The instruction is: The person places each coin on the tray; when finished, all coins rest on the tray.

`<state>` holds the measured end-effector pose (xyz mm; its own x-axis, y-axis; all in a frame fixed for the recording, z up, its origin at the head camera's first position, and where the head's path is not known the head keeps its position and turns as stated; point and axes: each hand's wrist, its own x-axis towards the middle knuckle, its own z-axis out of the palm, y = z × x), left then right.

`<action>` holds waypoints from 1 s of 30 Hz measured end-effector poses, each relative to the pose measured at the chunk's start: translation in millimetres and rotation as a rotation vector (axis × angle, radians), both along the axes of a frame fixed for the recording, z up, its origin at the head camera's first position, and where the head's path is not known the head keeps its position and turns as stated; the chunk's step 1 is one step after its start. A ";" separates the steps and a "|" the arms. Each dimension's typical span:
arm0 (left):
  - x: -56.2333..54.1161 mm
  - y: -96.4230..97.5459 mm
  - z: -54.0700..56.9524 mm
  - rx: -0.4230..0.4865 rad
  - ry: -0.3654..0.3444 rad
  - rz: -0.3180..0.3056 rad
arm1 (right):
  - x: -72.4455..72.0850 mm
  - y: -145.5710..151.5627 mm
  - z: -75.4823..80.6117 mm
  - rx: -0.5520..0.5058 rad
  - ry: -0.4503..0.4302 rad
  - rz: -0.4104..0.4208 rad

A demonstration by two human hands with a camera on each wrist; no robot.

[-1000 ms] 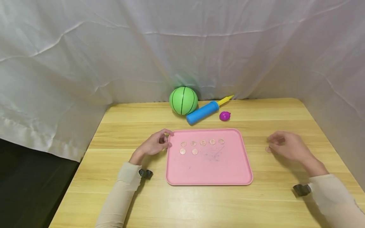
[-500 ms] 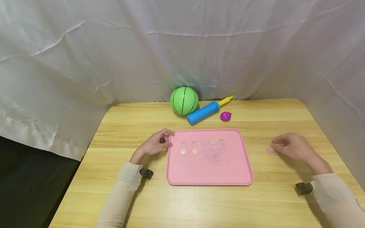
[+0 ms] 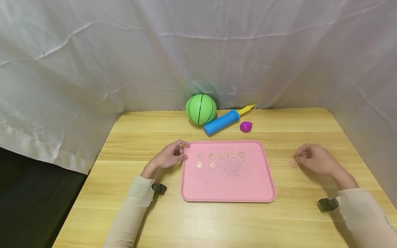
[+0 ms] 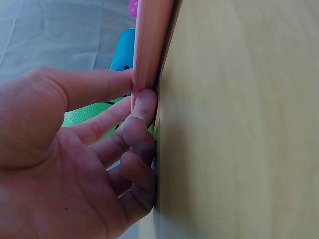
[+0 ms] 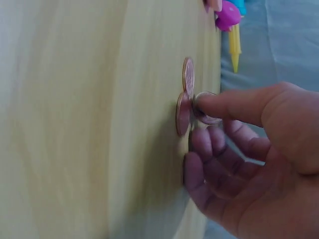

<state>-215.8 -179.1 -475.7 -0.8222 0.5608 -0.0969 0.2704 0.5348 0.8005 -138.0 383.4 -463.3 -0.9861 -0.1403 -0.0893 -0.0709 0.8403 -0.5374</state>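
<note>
My left hand [image 3: 167, 156] grips the left rim of a pink tray [image 3: 229, 188], the thumb on top and fingers curled against its side in the left wrist view. Copper-coloured coins lie on the tray: a back row of several [image 3: 221, 155] and two in front [image 3: 212, 165]. Right of the tray, my right hand [image 3: 316, 159] is low over the table. In the right wrist view its thumb and fingers pinch a tilted coin [image 5: 209, 120], partly hidden by the thumb. Two more coins, one higher [image 5: 188, 74] and one lower [image 5: 182, 115], lie flat beside the fingertips.
Behind the tray are a green ball [image 3: 201, 109], a blue pump [image 3: 221, 123] with a yellow nozzle, and a small purple object [image 3: 246, 126]. A pale curtain [image 3: 223, 55] hangs along the back and sides of the wooden table [image 3: 217, 224].
My right hand has shifted slightly around the loose coins, uncovering one beside its fingertips. The left hand and the coins on the tray hold their places.
</note>
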 end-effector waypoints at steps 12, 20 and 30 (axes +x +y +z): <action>-0.4 -1.2 -2.0 0.010 0.011 0.000 | 1.8 -48.1 20.9 -0.177 -0.035 0.009; -0.3 -0.9 -1.8 0.002 0.004 0.005 | -4.8 -93.0 27.5 -0.222 0.006 0.123; -0.1 -1.4 -0.6 0.002 -0.005 0.006 | -11.2 -129.3 30.5 -0.272 -0.030 0.179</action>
